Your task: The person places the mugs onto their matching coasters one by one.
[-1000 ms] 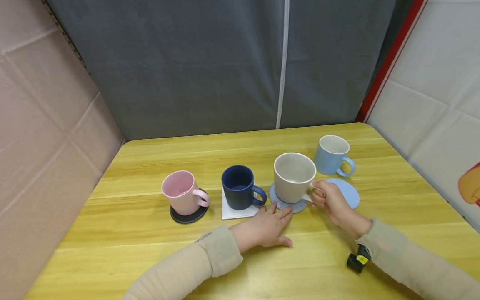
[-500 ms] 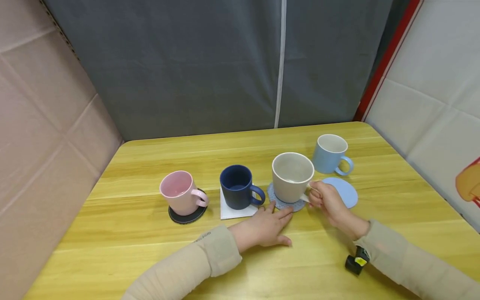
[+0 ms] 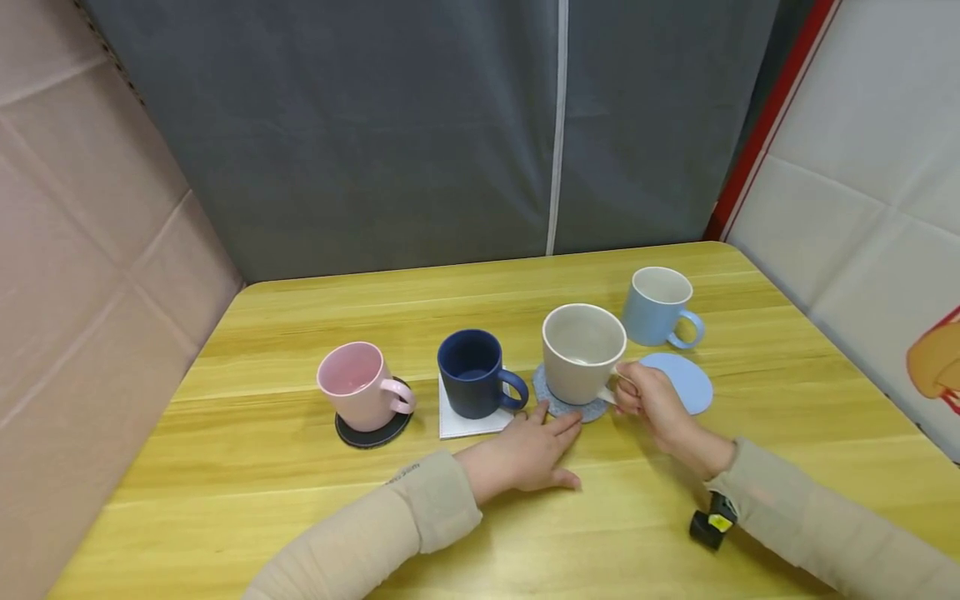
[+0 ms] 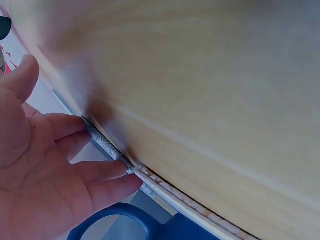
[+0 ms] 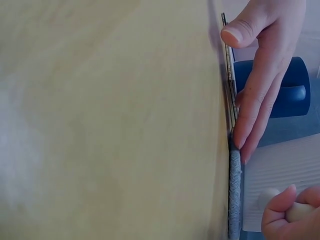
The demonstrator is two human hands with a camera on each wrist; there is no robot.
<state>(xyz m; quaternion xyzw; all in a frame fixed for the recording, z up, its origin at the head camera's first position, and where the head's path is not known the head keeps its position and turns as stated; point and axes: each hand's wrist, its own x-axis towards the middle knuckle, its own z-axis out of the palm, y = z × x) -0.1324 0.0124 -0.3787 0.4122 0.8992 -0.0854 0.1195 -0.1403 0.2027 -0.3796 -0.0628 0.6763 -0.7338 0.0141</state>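
My right hand grips the handle of a cream mug, which stands upright on a round grey woven coaster. Flat on the table, my left hand has its fingers stretched out, the fingertips at the coaster's near edge. In the left wrist view, the fingertips of the left hand meet the edge of the grey coaster. The right wrist view has the ribbed cream mug above the thick grey coaster, and the right hand's curled fingers around its handle.
Left of the cream mug, a navy mug stands on a square white coaster. Farther left is a pink mug on a round black coaster. A light-blue mug stands behind a round light-blue coaster at the right.
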